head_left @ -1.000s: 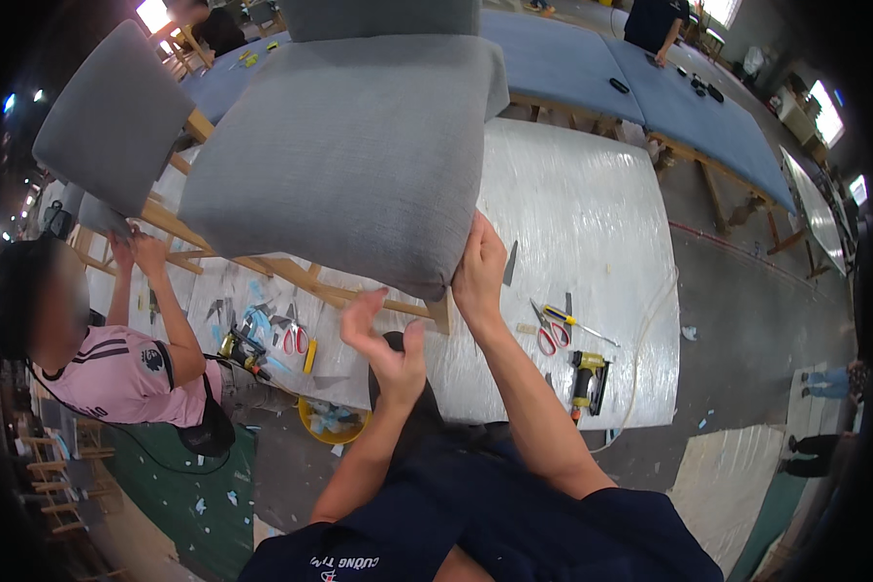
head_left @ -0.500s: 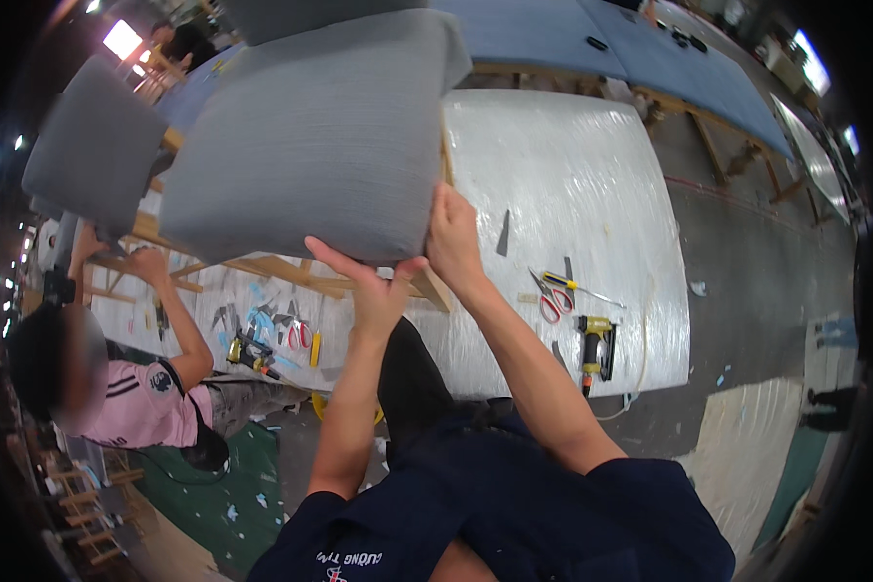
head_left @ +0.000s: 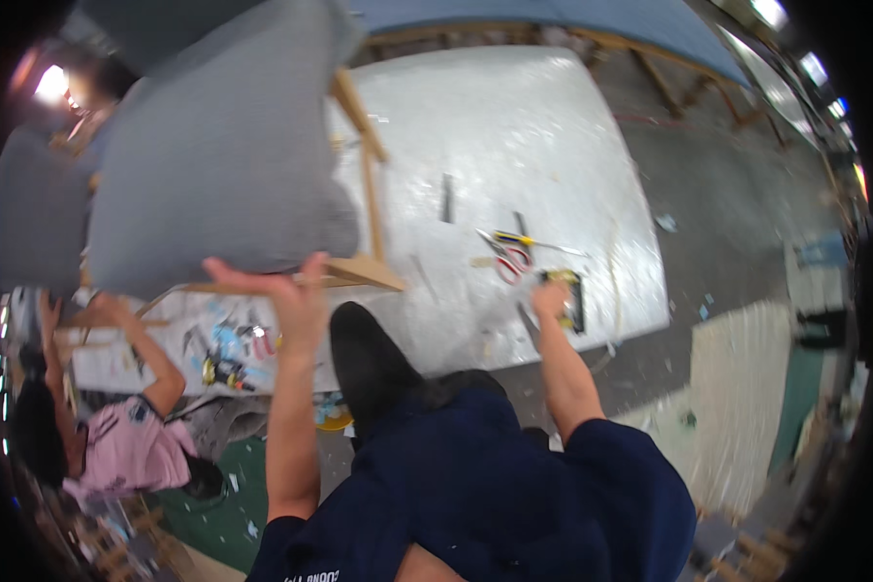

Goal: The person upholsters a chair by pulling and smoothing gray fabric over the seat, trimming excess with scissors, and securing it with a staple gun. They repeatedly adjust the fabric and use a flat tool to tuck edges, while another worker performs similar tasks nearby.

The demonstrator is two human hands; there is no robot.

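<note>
Left hand [head_left: 286, 291] gripping the wooden frame [head_left: 364, 272] under a grey cushioned seat [head_left: 223, 165], right hand [head_left: 551, 299] closed on a yellow-black tool [head_left: 570, 296], red-handled scissors [head_left: 509, 260] on plastic-covered worktop [head_left: 514, 136]

place: upholstery workshop | signs: grey cushion [head_left: 218, 165] on bare wood frame [head_left: 364, 189] | plastic-covered surface [head_left: 514, 126] | scissors [head_left: 507, 260], screwdriver [head_left: 529, 242] | scrap-littered floor [head_left: 737, 223]

One head-worn fisheye view looks steeply down, close over the hands and plastic-covered table [head_left: 553, 145].
</note>
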